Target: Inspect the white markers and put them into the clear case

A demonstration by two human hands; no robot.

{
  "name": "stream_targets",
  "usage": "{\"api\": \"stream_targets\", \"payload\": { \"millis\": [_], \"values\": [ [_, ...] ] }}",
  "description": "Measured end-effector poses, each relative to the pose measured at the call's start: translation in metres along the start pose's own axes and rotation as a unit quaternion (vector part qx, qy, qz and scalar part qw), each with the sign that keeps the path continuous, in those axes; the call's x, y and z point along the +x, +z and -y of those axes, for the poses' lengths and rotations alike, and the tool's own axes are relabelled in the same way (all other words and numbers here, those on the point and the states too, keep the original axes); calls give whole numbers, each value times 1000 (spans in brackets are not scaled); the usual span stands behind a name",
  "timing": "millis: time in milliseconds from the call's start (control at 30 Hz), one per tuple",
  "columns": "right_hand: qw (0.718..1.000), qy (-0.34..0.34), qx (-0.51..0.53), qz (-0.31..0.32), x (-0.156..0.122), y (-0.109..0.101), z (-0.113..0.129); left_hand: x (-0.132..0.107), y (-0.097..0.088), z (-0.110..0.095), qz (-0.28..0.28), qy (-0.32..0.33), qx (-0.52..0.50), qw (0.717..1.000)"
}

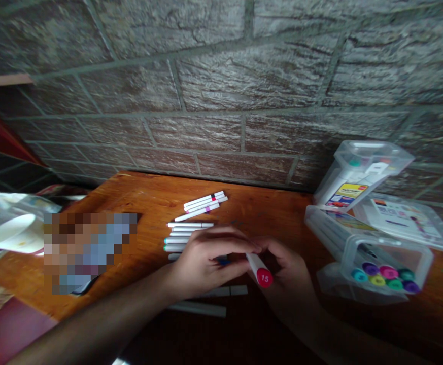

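Observation:
Between my hands is a white marker (257,265) with a red end marked "15", tilted toward me. The fingertips of my left hand (206,261) pinch its far part. My right hand (287,271) is curled round it from the right, its fingers partly hidden in shade. Under and behind my left hand lies a row of white markers (189,224), some with green ends. Farther back is a small group of markers (204,203) with red, pink and purple bands. Two more white markers (206,308) lie in shadow nearer me.
At right, an open clear plastic case (427,258) lies on its side holding several coloured markers. Behind it stand an upright clear marker case (362,172) and a clear lid (411,220). A pixelated object (99,253) and a white cup (15,234) are at left. A brick wall (213,91) bounds the wooden table (148,192).

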State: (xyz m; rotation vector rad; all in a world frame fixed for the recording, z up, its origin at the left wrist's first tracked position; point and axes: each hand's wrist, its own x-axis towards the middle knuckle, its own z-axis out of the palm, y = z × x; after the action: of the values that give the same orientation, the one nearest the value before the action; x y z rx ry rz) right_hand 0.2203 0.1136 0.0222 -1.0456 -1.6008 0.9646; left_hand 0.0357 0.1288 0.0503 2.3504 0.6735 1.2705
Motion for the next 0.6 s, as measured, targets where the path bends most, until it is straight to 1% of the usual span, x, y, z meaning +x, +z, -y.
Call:
{"api": "stream_targets", "payload": {
  "millis": [367,600],
  "values": [
    [1000,-6,-1,-3,-2,-1,-1,0,0,0,2,0,7,1000],
    [1000,0,3,6,-2,0,-3,1,-1,1,-1,8,5,1000]
  ]
}}
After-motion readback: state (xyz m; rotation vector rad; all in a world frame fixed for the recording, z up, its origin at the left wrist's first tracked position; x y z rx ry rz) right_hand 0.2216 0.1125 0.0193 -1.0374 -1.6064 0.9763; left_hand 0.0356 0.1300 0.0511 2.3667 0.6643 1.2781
